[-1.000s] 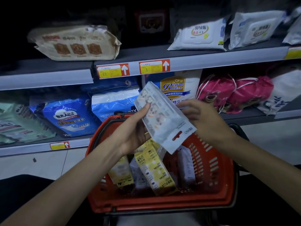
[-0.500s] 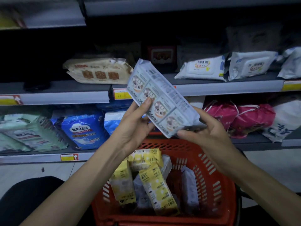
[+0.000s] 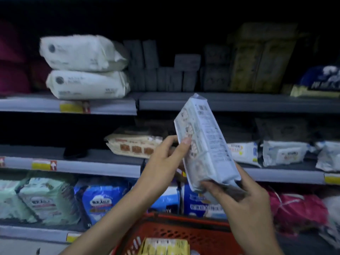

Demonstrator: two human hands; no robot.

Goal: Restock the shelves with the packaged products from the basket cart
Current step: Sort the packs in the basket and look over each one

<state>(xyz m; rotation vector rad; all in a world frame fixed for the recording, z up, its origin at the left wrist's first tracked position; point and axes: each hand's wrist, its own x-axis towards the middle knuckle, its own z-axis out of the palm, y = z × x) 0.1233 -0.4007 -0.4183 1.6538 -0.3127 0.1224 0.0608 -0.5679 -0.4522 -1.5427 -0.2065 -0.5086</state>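
The pack [image 3: 204, 144] stood nearly upright between both hands, over the basket [image 3: 184, 230], its top end tipped toward the shelf [image 3: 230, 103] above. The right hand [image 3: 244, 197] cupped the bottom end, fingers [image 3: 217, 190] curled around it. The left hand [image 3: 161, 162] gripped mid-side, nearer that shelf.

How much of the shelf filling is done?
Hard to say what is done: the shelves hold many packs. In hand: the left hand and right hand hold a pale blue pack up by the shelves. Left: at least one yellow pack lies in the red basket.
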